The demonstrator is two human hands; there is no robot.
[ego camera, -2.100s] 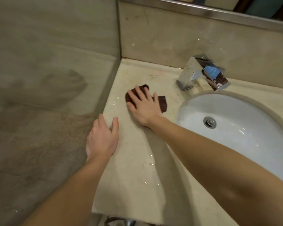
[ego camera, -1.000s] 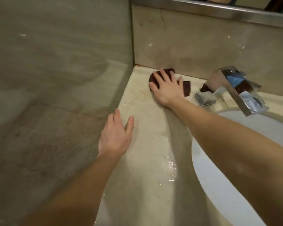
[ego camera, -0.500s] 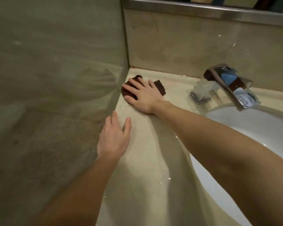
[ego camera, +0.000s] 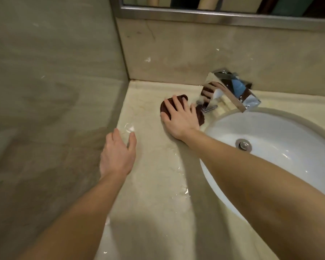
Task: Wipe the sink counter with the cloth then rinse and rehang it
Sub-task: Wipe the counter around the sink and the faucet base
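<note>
Cloth [ego camera: 165,106] lies flat under the right hand [ego camera: 180,119], fingers spread and pressing it to the tabletop [ego camera: 154,184], just left of the faucet [ego camera: 231,89]. Left hand [ego camera: 118,152] rests open, holding nothing, near the wall [ego camera: 45,91]. Sink [ego camera: 280,166] lies right.

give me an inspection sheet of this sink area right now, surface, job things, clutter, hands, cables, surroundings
Surface: beige stone counter, water patches near the left wall and along the middle.
Job's things: dark brown cloth flat on the counter beside the faucet base.
Clutter: nothing seen.
Hands: right hand spread flat, pressing on the cloth; left hand open and empty at the counter's left edge by the wall.
Cables: nothing seen.
Surroundings: white basin with metal drain, no water running; stone walls left and behind; mirror frame above.
</note>
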